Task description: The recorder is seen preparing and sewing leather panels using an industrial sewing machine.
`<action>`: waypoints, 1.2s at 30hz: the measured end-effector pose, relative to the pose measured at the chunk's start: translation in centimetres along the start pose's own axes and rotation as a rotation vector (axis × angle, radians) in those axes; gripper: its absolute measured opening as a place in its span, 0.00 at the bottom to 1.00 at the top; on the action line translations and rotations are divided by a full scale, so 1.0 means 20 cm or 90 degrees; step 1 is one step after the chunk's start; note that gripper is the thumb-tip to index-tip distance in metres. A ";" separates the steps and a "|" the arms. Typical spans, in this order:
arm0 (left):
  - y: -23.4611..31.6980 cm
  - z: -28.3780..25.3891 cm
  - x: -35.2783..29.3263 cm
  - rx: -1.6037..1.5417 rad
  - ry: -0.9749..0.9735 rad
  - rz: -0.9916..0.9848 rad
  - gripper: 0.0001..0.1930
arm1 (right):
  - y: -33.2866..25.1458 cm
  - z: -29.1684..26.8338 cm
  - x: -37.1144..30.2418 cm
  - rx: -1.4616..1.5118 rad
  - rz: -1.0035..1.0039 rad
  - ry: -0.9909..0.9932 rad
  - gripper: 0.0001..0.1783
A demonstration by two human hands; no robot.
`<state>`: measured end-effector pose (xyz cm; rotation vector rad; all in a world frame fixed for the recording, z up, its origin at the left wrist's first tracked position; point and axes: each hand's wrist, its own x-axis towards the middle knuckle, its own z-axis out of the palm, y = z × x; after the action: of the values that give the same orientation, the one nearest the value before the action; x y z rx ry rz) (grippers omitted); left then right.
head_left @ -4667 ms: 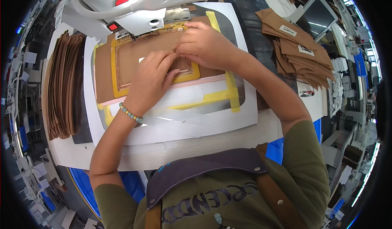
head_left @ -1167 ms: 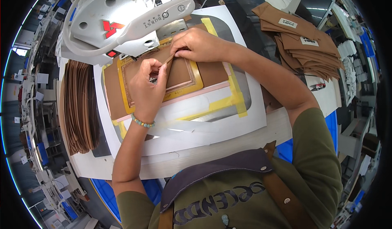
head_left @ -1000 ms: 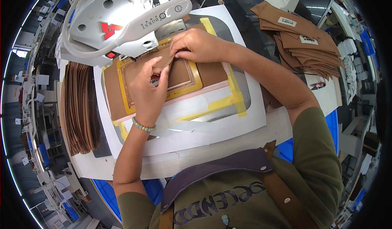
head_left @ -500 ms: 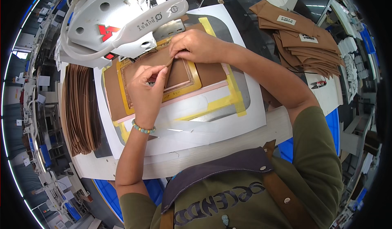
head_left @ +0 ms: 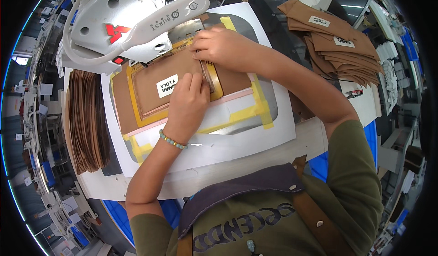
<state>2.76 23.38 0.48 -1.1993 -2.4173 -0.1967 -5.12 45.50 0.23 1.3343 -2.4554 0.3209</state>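
Observation:
A brown fabric piece (head_left: 157,70) with a white printed label (head_left: 167,86) lies flat inside a yellow-edged template frame (head_left: 155,119). My left hand (head_left: 190,102), a beaded bracelet at its wrist, has its fingers bent down on the fabric's right edge, beside the label. At the upper right corner my right hand (head_left: 219,48) keeps its fingers closed at the fabric's edge. Both sets of fingertips are partly hidden. Just beyond, the white sewing machine head (head_left: 105,28) overhangs the frame's far side.
A tall stack of brown pieces (head_left: 86,124) stands at left. Labelled brown pieces (head_left: 344,57) are piled at right, near a screen (head_left: 349,3) and a small red-handled tool (head_left: 354,93). Yellow tape (head_left: 261,105) borders the template on a white sheet (head_left: 283,114).
The fabric's raised right edge has come down flat, uncovering the label. My left hand has moved right and down, its fingers now bent. The right hand has stayed near the upper corner.

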 end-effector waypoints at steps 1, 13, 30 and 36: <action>0.00 0.00 0.00 -0.004 -0.009 -0.005 0.07 | -0.01 -0.02 -0.02 0.000 0.031 0.021 0.15; -0.14 -0.13 -0.07 -0.376 0.005 -0.199 0.13 | -0.16 -0.20 -0.25 0.172 0.125 0.047 0.15; -0.37 0.05 -0.07 -0.324 -0.115 -0.066 0.28 | -0.39 -0.08 -0.26 0.098 0.083 -0.137 0.30; -0.37 0.07 -0.06 -0.285 -0.127 -0.057 0.31 | -0.38 -0.08 -0.26 0.094 0.070 -0.055 0.27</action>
<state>-2.83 18.49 -0.82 -1.3479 -2.6923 -0.7088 4.22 46.05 -0.01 1.2975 -2.6277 0.4901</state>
